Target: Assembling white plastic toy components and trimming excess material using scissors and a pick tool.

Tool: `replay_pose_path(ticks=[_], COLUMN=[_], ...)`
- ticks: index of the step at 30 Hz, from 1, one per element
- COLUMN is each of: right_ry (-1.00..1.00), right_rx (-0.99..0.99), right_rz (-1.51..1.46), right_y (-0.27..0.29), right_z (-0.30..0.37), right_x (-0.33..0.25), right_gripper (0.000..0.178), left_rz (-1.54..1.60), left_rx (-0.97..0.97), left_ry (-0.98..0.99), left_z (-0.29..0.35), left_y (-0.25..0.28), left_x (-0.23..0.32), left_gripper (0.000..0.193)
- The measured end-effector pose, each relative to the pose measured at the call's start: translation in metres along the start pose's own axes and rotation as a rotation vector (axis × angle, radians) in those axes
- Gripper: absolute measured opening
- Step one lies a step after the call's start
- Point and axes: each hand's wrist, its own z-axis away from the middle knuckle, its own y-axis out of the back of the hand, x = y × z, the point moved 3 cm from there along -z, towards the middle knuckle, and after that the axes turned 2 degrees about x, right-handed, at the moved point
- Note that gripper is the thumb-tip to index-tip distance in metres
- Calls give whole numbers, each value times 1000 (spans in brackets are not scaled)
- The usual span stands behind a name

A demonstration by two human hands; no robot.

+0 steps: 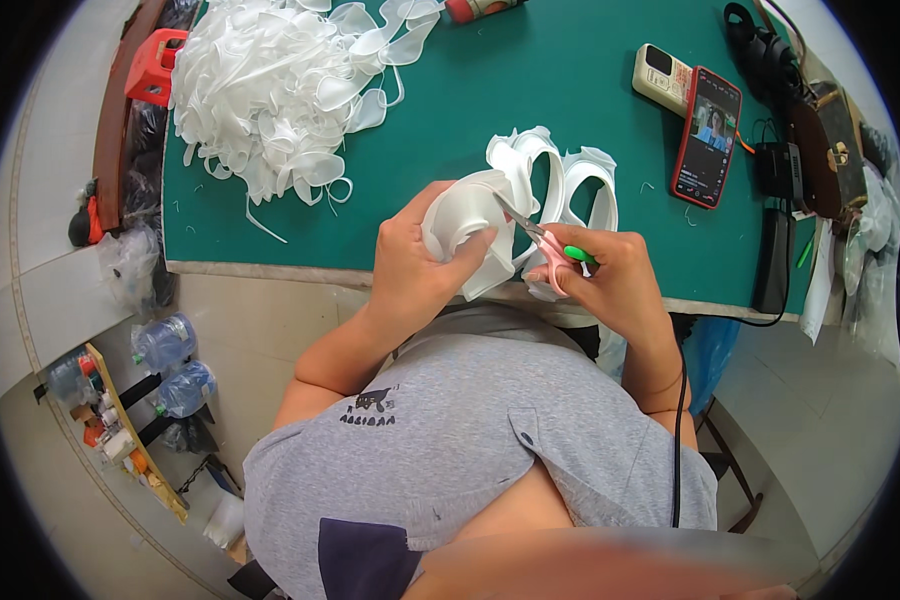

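Note:
My left hand [413,258] is closed on a white moulded foam cup [462,208], like a bra cup, its thumb pressed against the near face. My right hand [618,275] grips scissors [553,256] with pink handles and a green part. Their blades point up and left and meet the cup's right edge; whether they are parted is hard to make out. Just beyond and right of the cup, a white foam strip with large oval openings [601,172] lies on the green tabletop [450,100], partly behind my right hand.
A big heap of white foam pieces [270,90] covers the table's far left, beside a red plastic stool or basket [154,68]. At the right, a red-framed phone [708,138] leans on a cream-coloured device [662,78]. A black cable [682,430] hangs by my right arm.

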Motion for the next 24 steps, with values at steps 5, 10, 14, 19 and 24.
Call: replay_pose_path(ticks=[5,10,14,19,24], right_ry=[20,32,22,27,47], right_rx=[14,14,-14,-19,-10], right_rz=[-33,-10,-34,-41,-58], right_y=[-1,-1,1,3,4], right_z=[-1,-1,-2,-2,-2], right_x=[-2,1,-4,-5,-5], right_gripper=[37,38,39,39,39], left_rz=[1,-44,-52,-128,-65], left_rx=[-4,-18,-46,-107,-143], left_ry=[-8,-18,-4,-7,5], left_z=[0,0,-1,-2,-2], left_y=[1,2,4,6,6], left_x=[2,4,8,13,13], left_gripper=[32,29,27,24,23])
